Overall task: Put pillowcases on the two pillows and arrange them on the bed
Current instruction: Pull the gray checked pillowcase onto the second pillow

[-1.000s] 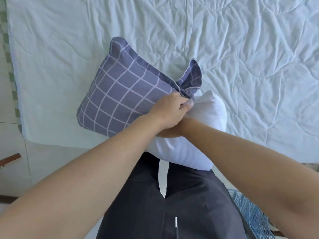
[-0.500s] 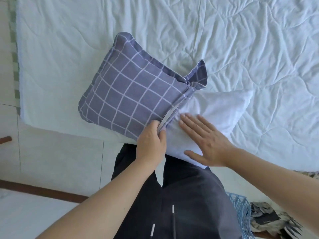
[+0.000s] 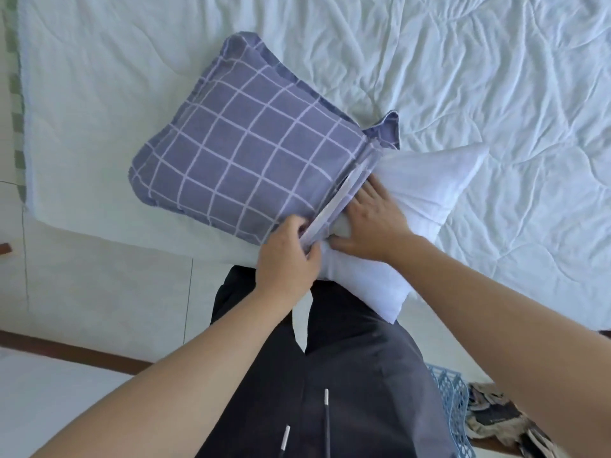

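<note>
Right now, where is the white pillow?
In the head view, the white pillow lies at the bed's near edge, right of centre, half inside the blue checked pillowcase, under the right hand.

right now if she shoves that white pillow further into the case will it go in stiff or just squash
Likely squash: the white pillow already bunches and creases under the right hand. Its free corner sags off the bed, so it is probably soft and light. The left hand grips the pillowcase opening.
</note>
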